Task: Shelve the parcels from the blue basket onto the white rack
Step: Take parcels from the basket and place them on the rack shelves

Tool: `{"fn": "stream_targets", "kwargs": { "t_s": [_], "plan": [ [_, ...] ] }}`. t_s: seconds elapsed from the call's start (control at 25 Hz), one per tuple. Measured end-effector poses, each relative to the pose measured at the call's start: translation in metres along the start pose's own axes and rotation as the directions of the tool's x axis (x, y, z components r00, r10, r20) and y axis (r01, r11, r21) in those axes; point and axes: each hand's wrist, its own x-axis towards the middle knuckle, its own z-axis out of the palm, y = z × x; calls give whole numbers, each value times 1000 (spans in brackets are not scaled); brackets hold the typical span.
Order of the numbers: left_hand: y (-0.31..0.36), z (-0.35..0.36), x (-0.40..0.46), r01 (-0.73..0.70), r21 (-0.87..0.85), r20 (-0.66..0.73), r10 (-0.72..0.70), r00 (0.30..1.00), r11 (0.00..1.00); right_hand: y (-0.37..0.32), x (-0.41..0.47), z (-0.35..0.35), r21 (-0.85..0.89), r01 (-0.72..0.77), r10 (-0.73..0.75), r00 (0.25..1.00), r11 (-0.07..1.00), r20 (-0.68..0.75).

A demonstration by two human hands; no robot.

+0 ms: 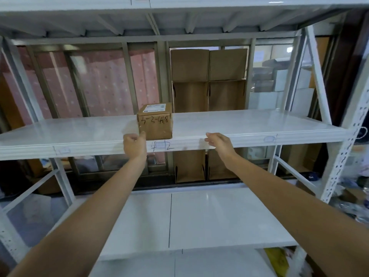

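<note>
A small brown cardboard parcel (155,121) with a white label on top and "3-3-44.8" handwritten on its front stands on the middle shelf of the white rack (259,124), close to the front edge. My left hand (134,145) is just below and left of the parcel, its fingers loosely curled and its thumb touching the parcel's lower left corner. My right hand (216,141) hovers in front of the shelf edge to the right of the parcel, fingers relaxed, apart from the box. The blue basket is out of view.
The rack's lower shelf (219,216) lies under my arms, with another shelf above. Flattened brown cartons (208,76) lean against the window behind the rack. White boxes are stacked at the back right. A yellow bag (276,260) lies at the bottom right.
</note>
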Motion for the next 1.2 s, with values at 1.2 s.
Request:
{"fn": "stream_targets", "kwargs": {
  "t_s": [1.2],
  "plan": [
    [-612, 239, -509, 332, 661, 585, -740, 333, 673, 758, -181, -328, -490, -585, 655, 754, 646, -37]
  ]
}}
